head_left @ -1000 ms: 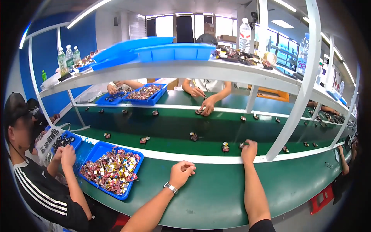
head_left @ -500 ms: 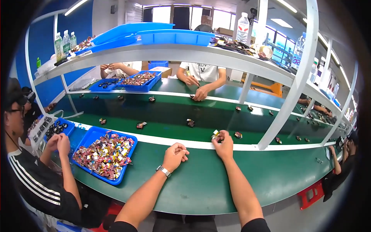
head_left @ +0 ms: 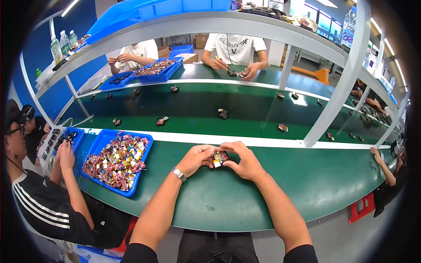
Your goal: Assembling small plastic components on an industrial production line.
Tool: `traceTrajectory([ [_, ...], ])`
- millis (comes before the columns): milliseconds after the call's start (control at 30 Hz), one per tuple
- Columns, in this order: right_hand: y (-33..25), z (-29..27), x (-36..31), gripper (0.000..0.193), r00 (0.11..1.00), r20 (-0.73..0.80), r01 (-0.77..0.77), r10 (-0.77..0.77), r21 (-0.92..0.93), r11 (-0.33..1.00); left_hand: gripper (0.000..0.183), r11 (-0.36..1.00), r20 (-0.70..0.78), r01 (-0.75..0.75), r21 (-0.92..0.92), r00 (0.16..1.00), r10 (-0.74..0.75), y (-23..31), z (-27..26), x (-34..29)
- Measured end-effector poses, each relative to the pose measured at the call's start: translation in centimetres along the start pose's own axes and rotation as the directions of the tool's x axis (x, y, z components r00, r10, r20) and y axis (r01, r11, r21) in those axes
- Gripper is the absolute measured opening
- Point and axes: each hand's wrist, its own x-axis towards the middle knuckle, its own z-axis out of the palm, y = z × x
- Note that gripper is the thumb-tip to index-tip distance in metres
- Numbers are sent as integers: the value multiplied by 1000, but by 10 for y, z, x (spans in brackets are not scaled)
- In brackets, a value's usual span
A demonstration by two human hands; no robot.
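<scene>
Between my two hands is a small electronic module (head_left: 220,158), with a reddish circuit board, a black part and a white-and-yellow block. My left hand (head_left: 198,160), a metal watch at its wrist, pinches the module's left side. From the right, my right hand (head_left: 243,162) curls its thumb and forefinger around the other side. Both hands are over the near green tabletop (head_left: 215,199), just this side of the white rail (head_left: 184,138). My fingers hide part of the module.
A blue tray (head_left: 149,156) heaped with similar small parts stands at left, beside a co-worker in a black shirt (head_left: 41,199). Beyond the rail, several modules lie spaced along the green belt (head_left: 193,116). A white post (head_left: 326,103) rises on the right; a shelf (head_left: 175,27) crosses above.
My right hand has come back from over the rail with the module and met my left hand, which now grips it too. Modules on the belt's right side sit farther right. The view has tilted down.
</scene>
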Motion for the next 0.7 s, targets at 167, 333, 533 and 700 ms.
traceTrajectory([
  [167,-6,3,2,54,998,58,20,-17,-44,999,33,999,-9,12,49,1000,-11,-1,2,-1],
  [333,-13,17,2,33,978,-206,-2,-31,-156,988,35,997,-17,-52,-61,999,51,2,16,-3],
  [533,-21,24,3,28,955,-285,-27,-87,-374,927,33,993,2,41,-108,999,-41,2,20,-4],
  [700,-16,25,2,24,969,-245,-72,-39,-427,901,37,1000,0,19,-1,1000,-19,5,27,-5],
])
